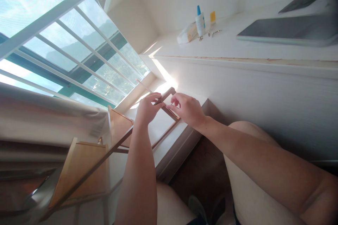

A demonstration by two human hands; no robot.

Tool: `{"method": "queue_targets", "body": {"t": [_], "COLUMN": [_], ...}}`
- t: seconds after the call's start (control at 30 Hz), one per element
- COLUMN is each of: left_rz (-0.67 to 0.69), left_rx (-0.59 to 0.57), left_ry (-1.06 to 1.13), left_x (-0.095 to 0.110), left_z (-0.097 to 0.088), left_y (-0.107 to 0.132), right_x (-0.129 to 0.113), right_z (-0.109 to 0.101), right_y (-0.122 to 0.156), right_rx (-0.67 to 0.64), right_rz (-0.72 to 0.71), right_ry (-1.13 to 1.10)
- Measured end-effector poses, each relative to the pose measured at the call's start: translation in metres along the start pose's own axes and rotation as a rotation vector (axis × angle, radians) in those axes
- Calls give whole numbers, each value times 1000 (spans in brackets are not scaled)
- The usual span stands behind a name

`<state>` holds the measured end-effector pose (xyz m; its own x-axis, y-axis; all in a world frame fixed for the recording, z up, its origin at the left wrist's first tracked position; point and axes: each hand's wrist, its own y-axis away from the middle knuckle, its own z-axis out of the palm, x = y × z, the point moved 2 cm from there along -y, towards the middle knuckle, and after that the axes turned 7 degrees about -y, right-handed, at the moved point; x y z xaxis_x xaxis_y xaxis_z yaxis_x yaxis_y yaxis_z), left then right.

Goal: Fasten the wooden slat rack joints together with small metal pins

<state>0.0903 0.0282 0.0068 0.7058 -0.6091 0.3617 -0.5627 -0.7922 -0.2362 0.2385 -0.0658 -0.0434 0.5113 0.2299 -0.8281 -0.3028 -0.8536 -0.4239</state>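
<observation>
My left hand [147, 109] is closed around a bar of a dark brown wooden frame [168, 94], near its upper corner. Close by on the right, my right hand [189, 109] pinches thumb and finger together against the same corner. Something small and thin seems to be between those fingertips, too small to name. From the hands a long brown bar [88, 170] slants down toward the lower left. A thinner brown rail [166, 134] runs below the hands over a white ledge.
A white shelf [227, 47] at upper right bears a white bottle with a blue cap [200, 24], a yellow piece [212, 16], small metal hardware [217, 32], a plastic packet [187, 34] and a dark tablet [282, 30]. A barred window [87, 47] and light wooden panels [81, 168] are left.
</observation>
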Motion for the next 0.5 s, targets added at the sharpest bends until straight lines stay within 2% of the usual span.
{"method": "queue_targets", "body": {"t": [0.27, 0.4, 0.5], "left_rz": [-13, -14, -6], "left_rx": [-12, -7, -4], "left_ry": [-3, -3, -3], "left_x": [0, 0, 0], "left_z": [-1, -1, 0], "left_y": [0, 0, 0], "right_x": [2, 5, 7], "right_z": [2, 5, 10], "right_y": [-1, 0, 0], "right_rx": [6, -35, -112], "right_rz": [45, 121, 196], "right_ry": [-5, -144, -351]}}
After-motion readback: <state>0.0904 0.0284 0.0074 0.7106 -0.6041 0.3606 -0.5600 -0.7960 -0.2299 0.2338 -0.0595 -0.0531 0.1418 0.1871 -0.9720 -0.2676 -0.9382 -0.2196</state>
